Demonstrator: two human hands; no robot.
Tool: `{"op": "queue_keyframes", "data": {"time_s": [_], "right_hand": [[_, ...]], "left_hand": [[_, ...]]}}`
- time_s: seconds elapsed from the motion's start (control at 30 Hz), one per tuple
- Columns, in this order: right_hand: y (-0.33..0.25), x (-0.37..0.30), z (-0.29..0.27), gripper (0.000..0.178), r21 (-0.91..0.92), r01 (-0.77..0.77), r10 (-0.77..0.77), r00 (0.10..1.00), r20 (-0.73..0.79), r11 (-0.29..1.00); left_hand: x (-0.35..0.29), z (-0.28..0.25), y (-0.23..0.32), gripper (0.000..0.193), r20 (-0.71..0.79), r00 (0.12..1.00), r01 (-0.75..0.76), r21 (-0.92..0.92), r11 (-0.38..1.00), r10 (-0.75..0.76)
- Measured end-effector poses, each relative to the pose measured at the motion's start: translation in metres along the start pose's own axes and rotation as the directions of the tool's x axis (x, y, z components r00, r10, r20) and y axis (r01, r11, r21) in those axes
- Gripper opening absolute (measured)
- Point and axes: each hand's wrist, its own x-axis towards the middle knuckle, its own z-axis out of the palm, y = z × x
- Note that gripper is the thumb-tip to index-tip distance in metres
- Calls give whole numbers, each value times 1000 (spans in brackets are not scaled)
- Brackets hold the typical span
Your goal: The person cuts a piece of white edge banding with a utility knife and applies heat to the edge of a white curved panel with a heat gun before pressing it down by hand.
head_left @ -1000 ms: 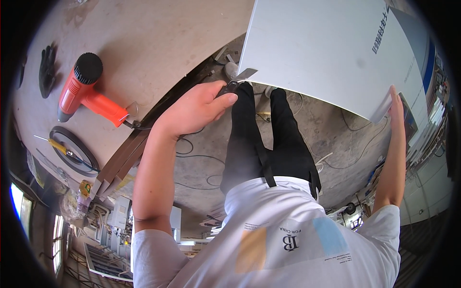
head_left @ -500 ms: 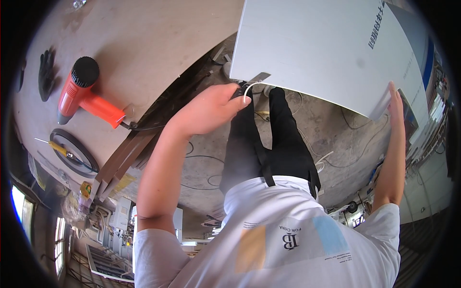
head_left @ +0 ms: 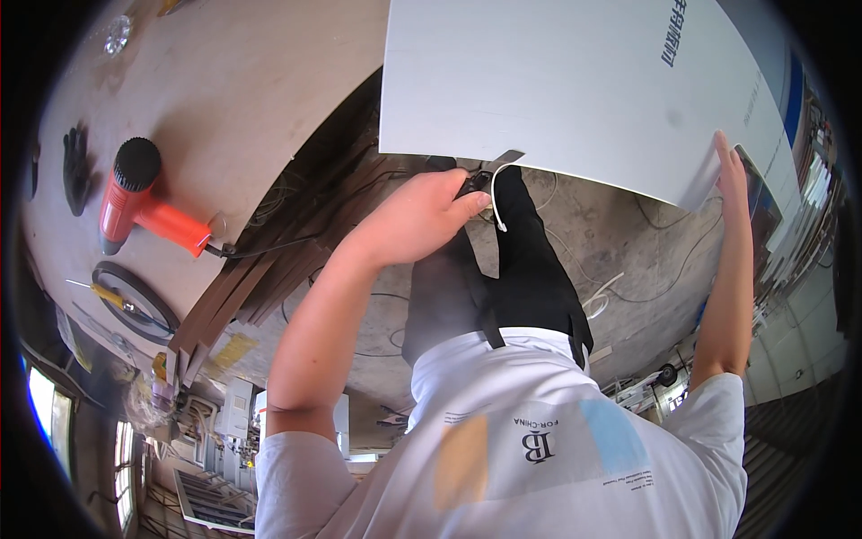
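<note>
A large white panel (head_left: 548, 81) with dark printing fills the upper right, its near edge facing me. My left hand (head_left: 435, 211) is closed around the black handle of a knife (head_left: 508, 158), whose flat grey blade lies at that near edge. From the blade a thin white strip (head_left: 499, 211) curls down beside my fingers. Farther right, my right hand (head_left: 732, 171) rests at the panel's right corner with its fingers stretched out along it. The thumb of that hand is hidden.
On the brown table (head_left: 269, 81) at left lie a red heat gun (head_left: 153, 202), a dark glove (head_left: 75, 171), a black ring-shaped coil (head_left: 135, 292) and a yellow-handled screwdriver (head_left: 112, 296). Brown strips (head_left: 224, 305) lie beside the table. Cables and white offcuts (head_left: 603, 295) litter the concrete floor.
My left hand has moved the knife rightward along the panel's near edge, away from its left corner. The curled white strip looks longer. My right hand stays at the right corner.
</note>
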Motion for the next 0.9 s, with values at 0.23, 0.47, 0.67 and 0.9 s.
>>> {"op": "queue_keyframes", "data": {"time_s": [0.23, 0.47, 0.67, 0.9], "right_hand": [[4, 5, 1, 89, -60, 65, -67, 997, -26, 996], [0, 2, -2, 92, -89, 91, -90, 996, 13, 992], [-6, -3, -1, 91, -134, 83, -79, 996, 36, 988], [-5, -6, -1, 81, -107, 200, -199, 980, 20, 974]], "left_hand": [[14, 20, 19, 37, 4, 1000, 21, 53, 998, -21], [30, 37, 32, 38, -2, 1000, 18, 74, 997, -18], [37, 47, 37, 39, 17, 1000, 20, 46, 999, -21], [51, 63, 46, 38, 30, 999, 21, 77, 997, -24]]}}
